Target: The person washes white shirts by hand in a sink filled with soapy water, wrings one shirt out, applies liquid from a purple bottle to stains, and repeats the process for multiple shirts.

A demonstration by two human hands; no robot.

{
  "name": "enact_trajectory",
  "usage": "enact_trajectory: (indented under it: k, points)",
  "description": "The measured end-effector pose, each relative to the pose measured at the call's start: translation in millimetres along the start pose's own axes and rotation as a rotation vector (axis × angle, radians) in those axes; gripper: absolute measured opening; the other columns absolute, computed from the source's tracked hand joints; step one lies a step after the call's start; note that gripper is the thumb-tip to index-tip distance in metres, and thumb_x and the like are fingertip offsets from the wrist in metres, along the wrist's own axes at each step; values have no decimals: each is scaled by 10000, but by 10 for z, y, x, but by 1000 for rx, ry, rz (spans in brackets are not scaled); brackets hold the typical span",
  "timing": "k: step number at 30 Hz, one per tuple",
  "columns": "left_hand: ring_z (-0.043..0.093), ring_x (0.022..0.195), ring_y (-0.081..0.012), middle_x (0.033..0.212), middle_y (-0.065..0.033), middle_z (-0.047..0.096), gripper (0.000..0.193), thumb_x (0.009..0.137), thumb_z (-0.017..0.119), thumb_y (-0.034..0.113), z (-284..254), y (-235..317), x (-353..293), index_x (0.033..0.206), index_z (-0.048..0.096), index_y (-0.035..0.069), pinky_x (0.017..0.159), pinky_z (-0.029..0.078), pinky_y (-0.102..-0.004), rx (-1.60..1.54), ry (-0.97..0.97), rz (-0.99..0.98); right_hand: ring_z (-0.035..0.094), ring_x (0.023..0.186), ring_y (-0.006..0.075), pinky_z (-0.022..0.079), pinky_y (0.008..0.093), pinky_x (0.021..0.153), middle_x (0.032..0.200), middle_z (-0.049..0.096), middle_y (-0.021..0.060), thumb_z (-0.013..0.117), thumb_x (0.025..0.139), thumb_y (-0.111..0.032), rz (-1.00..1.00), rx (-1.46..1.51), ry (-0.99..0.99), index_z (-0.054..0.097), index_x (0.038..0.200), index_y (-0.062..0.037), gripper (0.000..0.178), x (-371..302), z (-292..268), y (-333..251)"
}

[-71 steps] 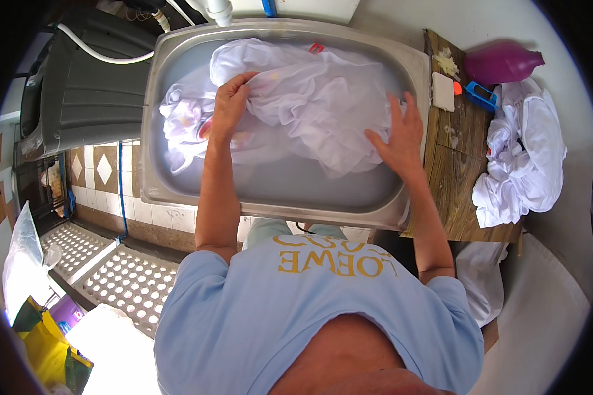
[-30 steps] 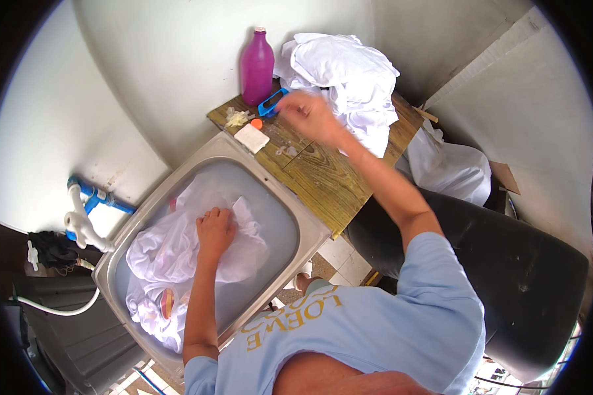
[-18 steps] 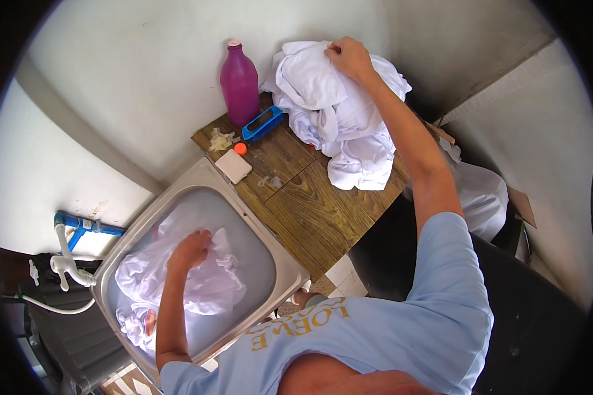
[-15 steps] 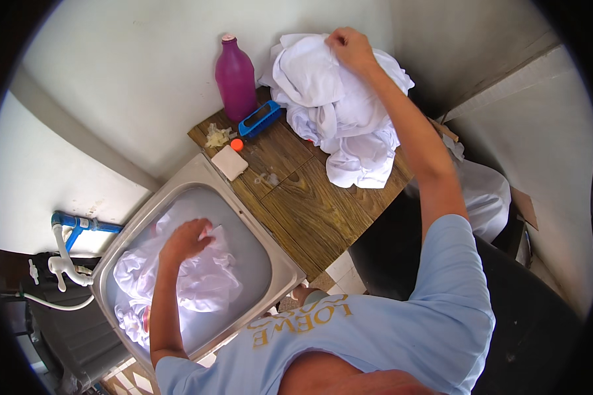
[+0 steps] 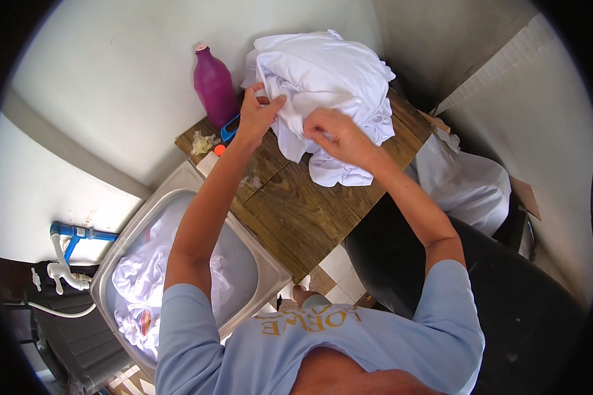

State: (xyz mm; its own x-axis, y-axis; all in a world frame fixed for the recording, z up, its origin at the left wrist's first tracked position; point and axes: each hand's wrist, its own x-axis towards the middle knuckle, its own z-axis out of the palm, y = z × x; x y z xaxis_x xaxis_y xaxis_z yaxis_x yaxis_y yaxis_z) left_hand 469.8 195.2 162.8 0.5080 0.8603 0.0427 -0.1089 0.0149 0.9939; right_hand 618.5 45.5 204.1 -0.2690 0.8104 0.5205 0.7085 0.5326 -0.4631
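Note:
A large heap of white cloth lies at the far end of a wooden-topped table. At its near left edge, my left hand grips a fold with thumb and bent fingers. My right hand pinches the front of the same heap, its fingers curled in. More white cloth lies in the cloudy water of the metal sink on the left, partly covered by my left forearm.
A purple bottle stands against the wall. Near it are a mostly hidden blue brush, an orange cap, a pale soap bar and yellowish scraps. A white tap on blue pipe is left of the sink. Right, white sheeting hangs down.
My left hand has left the sink and reached up to the cloth heap. My right hand has come down from the heap's top to its front, and the top layer has shifted.

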Motion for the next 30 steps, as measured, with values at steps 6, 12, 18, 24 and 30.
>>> enact_trajectory:
  k: [6,12,18,24,30]
  points:
    - [506,693,-123,872,-50,546,452,809,691,159,-100,-118,138,1198,501,30,622,454,-261,125,-44,119,594,785,223,478,329,704,910,627,62,565,889,-144,206,-299,427,624,971,-43,143,576,-760,682]
    - [412,1132,-317,1251,-246,379,790,781,714,389,106,-203,-15,1377,348,22,953,378,-380,433,68,223,609,880,260,474,357,771,1002,641,108,609,828,-205,679,-673,175,658,987,-86,204,888,-935,1257]
    - [277,1280,-445,1401,-322,175,976,751,698,514,280,-116,-111,1458,197,66,1072,258,-467,443,219,267,573,817,171,449,289,744,917,621,37,605,866,-186,128,-230,368,641,998,-85,170,1031,-1124,774]
    - [273,1269,-491,1431,-316,148,788,778,617,561,653,-126,193,1422,352,194,1065,251,-505,536,232,177,565,806,144,456,262,753,963,607,27,561,925,-187,111,21,380,587,1131,-37,257,830,-1563,768]
    - [299,1245,-482,1440,-250,183,666,801,595,508,335,-314,426,1357,443,175,1024,301,-523,379,293,141,468,775,54,400,215,710,855,538,-39,485,970,-149,-108,296,543,540,993,-51,115,1022,-1812,-32]
